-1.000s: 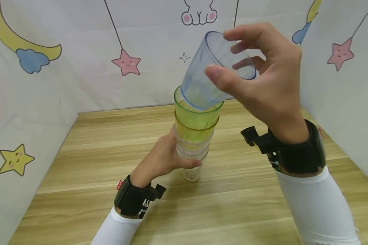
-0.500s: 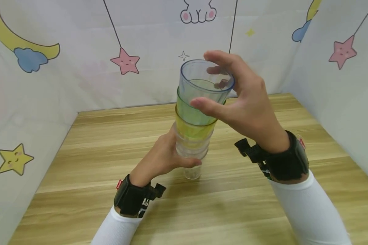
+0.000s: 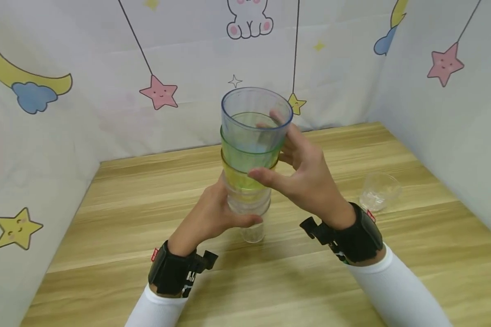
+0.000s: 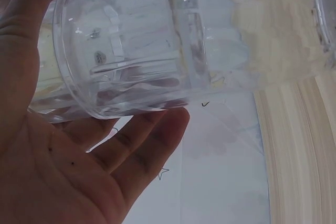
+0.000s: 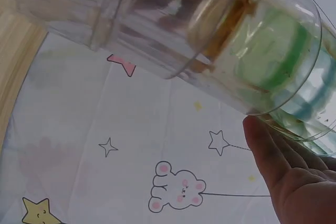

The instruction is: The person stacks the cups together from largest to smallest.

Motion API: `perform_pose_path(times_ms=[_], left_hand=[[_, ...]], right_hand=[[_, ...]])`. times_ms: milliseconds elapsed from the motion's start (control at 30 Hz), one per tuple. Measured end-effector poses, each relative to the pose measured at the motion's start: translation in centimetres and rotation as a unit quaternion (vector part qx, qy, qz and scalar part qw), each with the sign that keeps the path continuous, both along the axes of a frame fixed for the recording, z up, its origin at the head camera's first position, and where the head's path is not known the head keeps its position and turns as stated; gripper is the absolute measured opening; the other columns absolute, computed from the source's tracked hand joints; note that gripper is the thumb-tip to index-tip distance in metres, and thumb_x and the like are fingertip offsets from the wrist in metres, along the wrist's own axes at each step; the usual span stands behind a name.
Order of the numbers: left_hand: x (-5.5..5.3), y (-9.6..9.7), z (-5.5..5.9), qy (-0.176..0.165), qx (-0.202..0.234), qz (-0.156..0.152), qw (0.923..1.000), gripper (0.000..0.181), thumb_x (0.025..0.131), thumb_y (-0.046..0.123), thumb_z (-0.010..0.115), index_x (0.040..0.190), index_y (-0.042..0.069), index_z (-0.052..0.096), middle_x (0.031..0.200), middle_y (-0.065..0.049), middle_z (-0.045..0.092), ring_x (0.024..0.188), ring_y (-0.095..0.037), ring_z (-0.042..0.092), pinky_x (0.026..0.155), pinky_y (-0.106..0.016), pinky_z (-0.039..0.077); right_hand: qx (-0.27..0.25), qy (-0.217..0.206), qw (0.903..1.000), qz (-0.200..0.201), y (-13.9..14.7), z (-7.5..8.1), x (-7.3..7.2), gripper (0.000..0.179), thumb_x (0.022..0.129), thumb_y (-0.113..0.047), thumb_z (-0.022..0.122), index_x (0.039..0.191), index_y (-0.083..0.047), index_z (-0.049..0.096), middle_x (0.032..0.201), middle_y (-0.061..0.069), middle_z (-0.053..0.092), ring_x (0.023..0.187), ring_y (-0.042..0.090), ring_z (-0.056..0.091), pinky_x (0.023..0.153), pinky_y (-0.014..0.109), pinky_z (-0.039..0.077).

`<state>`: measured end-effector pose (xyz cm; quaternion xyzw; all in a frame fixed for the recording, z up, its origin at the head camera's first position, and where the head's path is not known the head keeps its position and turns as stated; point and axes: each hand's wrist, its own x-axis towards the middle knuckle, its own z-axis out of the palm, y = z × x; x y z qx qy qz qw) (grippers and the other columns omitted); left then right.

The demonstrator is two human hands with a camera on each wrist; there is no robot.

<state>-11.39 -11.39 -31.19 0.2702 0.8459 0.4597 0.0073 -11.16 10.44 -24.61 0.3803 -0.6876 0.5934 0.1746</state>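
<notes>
In the head view a tall stack of plastic cups rises mid-table: a blue-tinted cup (image 3: 255,106) on top, a green cup (image 3: 245,156) and a yellow cup (image 3: 243,179) below it, and clear cups (image 3: 249,204) at the bottom. My left hand (image 3: 212,211) grips the clear part, its thumb across the front; the left wrist view shows this clear cup (image 4: 136,45) close up. Higher up, my right hand (image 3: 307,181) holds the coloured part, thumb in front and fingers behind. Whether the stack's base touches the table cannot be told.
A separate clear cup (image 3: 376,195) stands on the wood-grain table (image 3: 147,181) at the right, beyond my right wrist. White fabric walls (image 3: 188,45) with printed stars enclose the table at the back and sides.
The blue cup, tilted above the green one a second ago, now sits nested in it. My right hand has moved down and left along the stack. The separate clear cup has come into view.
</notes>
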Motion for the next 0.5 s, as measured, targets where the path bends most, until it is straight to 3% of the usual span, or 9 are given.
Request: perform_pose_path(times_ms=[300,400,500], left_hand=[[-0.2,-0.1,-0.5,-0.003,0.001,-0.003,1.0000,0.090,0.071,0.031,0.095,0.142,0.032,0.040,0.129,0.008,0.059,0.115,-0.013,0.060,0.096,-0.041,0.050],[-0.3,0.1,-0.6,0.001,-0.003,-0.006,1.0000,0.088,0.071,0.031,0.095,0.140,0.031,0.041,0.128,0.009,0.060,0.114,-0.013,0.060,0.096,-0.041,0.050],[-0.4,0.2,-0.5,0.003,-0.006,-0.006,1.0000,0.087,0.070,0.030,0.095,0.139,0.030,0.042,0.126,0.009,0.060,0.113,-0.012,0.060,0.095,-0.040,0.050]], right_hand=[[0.054,-0.007,0.9985,0.006,1.3,-1.7,-0.1,0.070,0.087,-0.014,0.082,0.148,-0.009,0.048,0.134,0.004,0.063,0.121,0.022,0.061,0.092,0.039,0.055],[0.099,-0.013,0.9950,0.003,2.1,-2.3,-0.4,0.063,0.085,-0.007,0.082,0.142,-0.009,0.055,0.131,0.002,0.065,0.118,0.019,0.063,0.090,0.041,0.056],[0.165,-0.014,0.9861,0.003,3.1,-2.7,-0.8,0.055,0.087,-0.011,0.082,0.138,-0.011,0.060,0.130,-0.002,0.066,0.118,0.017,0.062,0.091,0.043,0.055]])
